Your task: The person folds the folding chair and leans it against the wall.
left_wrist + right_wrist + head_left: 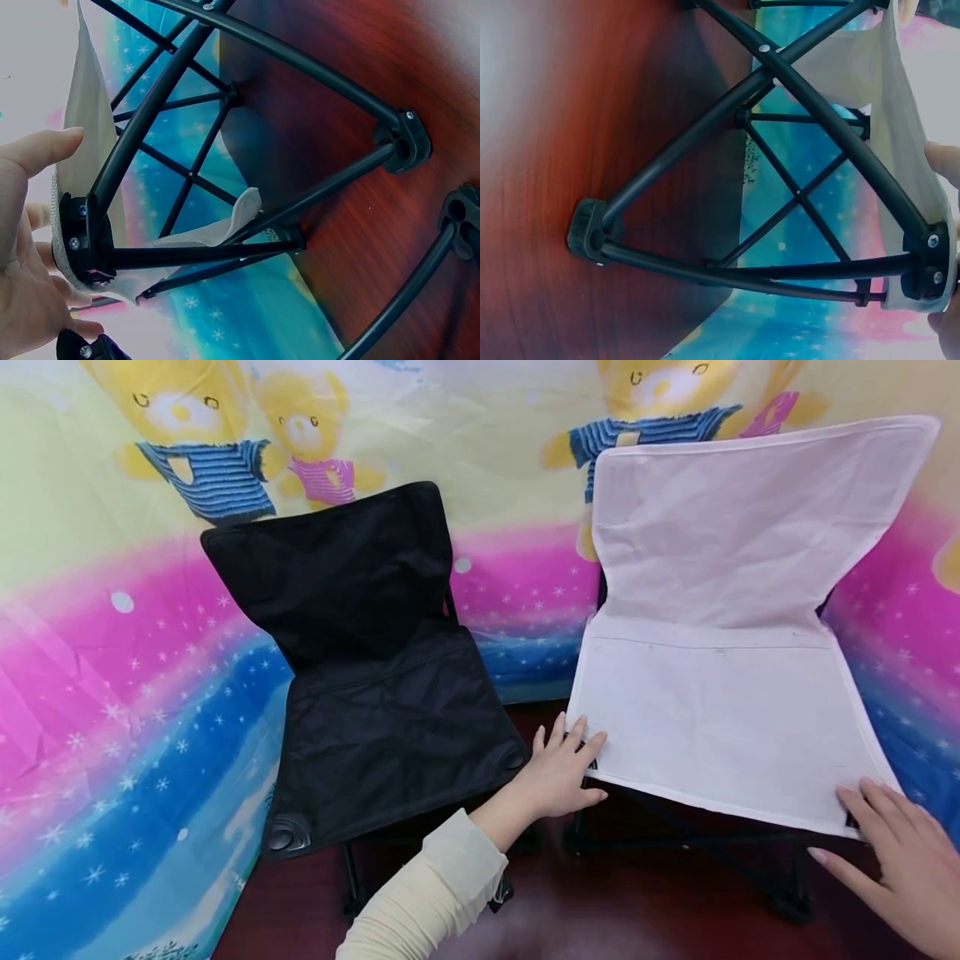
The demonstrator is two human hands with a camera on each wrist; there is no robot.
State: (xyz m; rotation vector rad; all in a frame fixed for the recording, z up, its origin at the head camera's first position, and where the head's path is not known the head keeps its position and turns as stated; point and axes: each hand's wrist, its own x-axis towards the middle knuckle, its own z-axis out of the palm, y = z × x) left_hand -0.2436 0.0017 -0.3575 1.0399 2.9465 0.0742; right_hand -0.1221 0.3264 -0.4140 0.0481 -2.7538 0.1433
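Note:
A white folding chair stands unfolded, its fabric seat and backrest spread on a black tube frame. My left hand rests with extended fingers on the seat's front left corner. At the front right corner, my right hand touches the seat edge, fingers nearly straight and thumb spread apart. The left wrist view shows my left hand around the outside of a black corner bracket. In the right wrist view only parts of my right hand show beside another corner bracket.
A black folding chair stands unfolded at the left, close to my left forearm. Behind both chairs hangs a colourful cloth printed with bears and snowflakes. The chair feet stand on a glossy dark red wood surface.

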